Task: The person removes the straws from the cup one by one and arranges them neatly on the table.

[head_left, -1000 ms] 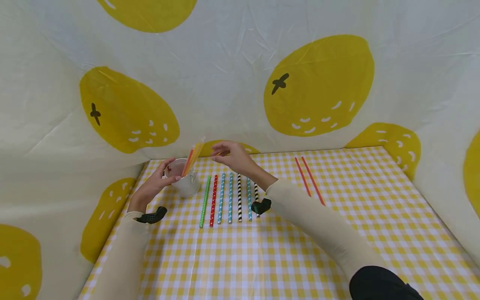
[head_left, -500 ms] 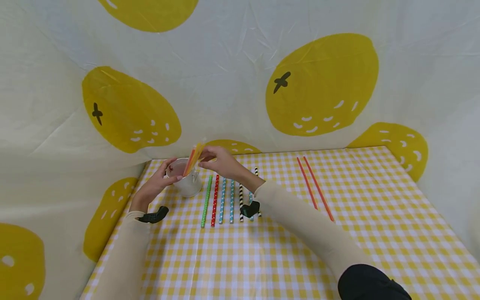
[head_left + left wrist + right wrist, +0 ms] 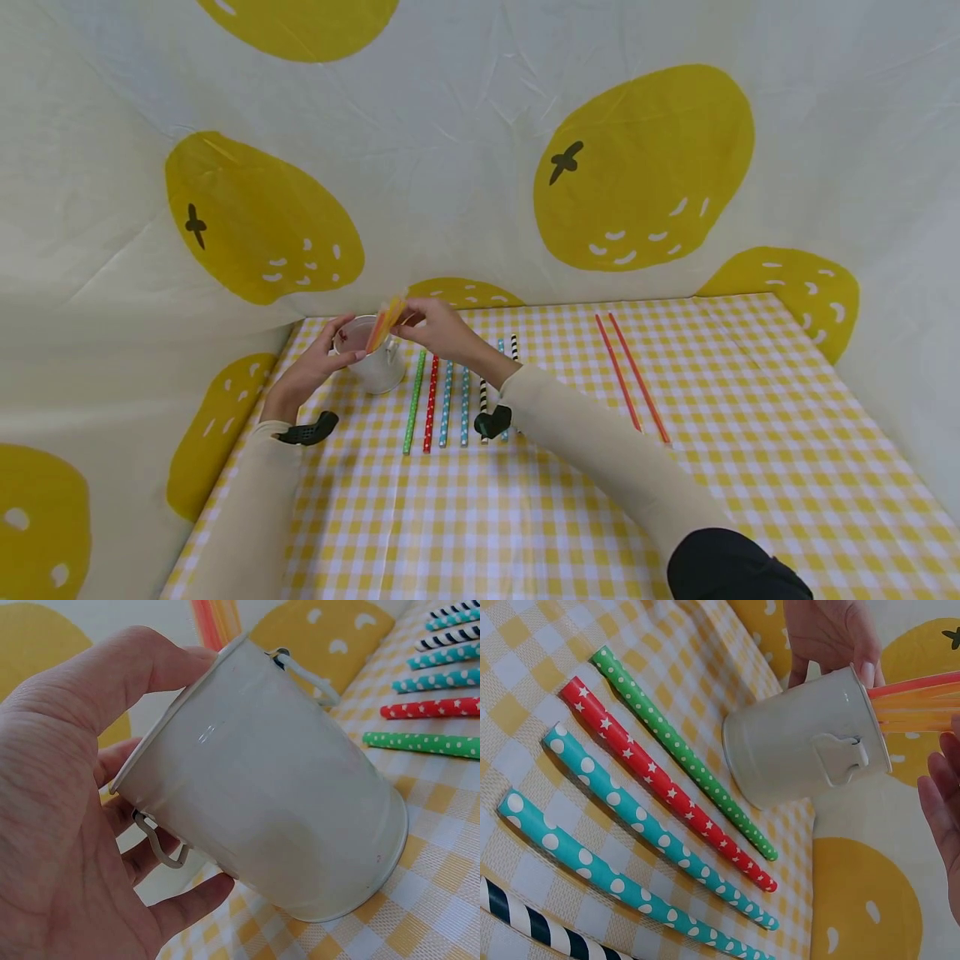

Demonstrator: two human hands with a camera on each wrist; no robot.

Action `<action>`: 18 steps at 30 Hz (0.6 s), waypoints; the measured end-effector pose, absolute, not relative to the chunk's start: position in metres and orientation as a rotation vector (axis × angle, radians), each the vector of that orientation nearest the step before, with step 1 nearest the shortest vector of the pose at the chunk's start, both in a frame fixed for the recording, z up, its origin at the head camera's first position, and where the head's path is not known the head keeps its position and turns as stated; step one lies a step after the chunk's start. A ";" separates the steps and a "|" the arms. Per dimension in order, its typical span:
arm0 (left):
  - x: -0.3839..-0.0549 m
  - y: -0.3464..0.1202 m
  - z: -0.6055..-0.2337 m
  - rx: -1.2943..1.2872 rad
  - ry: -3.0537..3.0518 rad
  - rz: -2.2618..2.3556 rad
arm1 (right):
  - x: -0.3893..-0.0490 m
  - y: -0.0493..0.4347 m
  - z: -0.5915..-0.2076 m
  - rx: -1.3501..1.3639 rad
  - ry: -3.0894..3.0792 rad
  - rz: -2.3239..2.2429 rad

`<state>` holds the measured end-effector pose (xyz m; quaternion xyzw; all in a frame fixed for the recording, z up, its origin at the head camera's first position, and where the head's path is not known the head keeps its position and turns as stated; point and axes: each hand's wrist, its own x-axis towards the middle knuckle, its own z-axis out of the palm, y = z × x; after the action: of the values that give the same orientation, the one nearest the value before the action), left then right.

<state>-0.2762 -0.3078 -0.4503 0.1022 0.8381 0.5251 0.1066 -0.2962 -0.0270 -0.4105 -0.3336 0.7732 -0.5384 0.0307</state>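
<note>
My left hand [image 3: 311, 371] grips the rim of a small white metal bucket [image 3: 262, 780], thumb on one side and fingers round the other. Clear-looking, red, orange and yellow drinking straws [image 3: 911, 705] stick out of the bucket, leaning right in the head view. My right hand [image 3: 438, 333] pinches at the upper part of these straws; its fingertips partly cover them, so which straws it holds is hidden. Beside the bucket lie a green dotted straw [image 3: 682, 754], a red starred straw [image 3: 667, 787] and several blue dotted straws [image 3: 656, 832].
Black-striped straws [image 3: 483, 400] lie at the right end of that row, partly under the right forearm. Two long orange-red straws [image 3: 637, 375] lie further right on the yellow checked tablecloth [image 3: 450, 517]. A lemon-printed curtain [image 3: 450, 167] hangs behind the table.
My right hand has moved left and slightly down to the straws in the bucket, and its fingers have closed on them. The straws' tops have dipped. The left hand keeps its grip.
</note>
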 end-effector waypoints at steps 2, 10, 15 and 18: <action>-0.276 -0.308 -0.450 0.296 2.467 1.545 | -0.297 -0.026 -0.410 -1.041 2.388 -1.661; -0.276 -0.307 -0.448 0.276 2.476 1.530 | -0.299 -0.014 -0.407 -1.056 2.461 -1.672; -0.275 -0.307 -0.448 0.292 2.475 1.536 | -0.298 -0.004 -0.401 -1.063 2.479 -1.733; -0.275 -0.307 -0.447 0.300 2.465 1.542 | -0.297 0.002 -0.398 -1.045 2.504 -1.761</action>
<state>-0.2746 -0.3070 -0.4473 0.1019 0.8384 0.5243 0.1090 -0.2973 0.0019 -0.3975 -0.3227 0.7734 -0.5437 -0.0466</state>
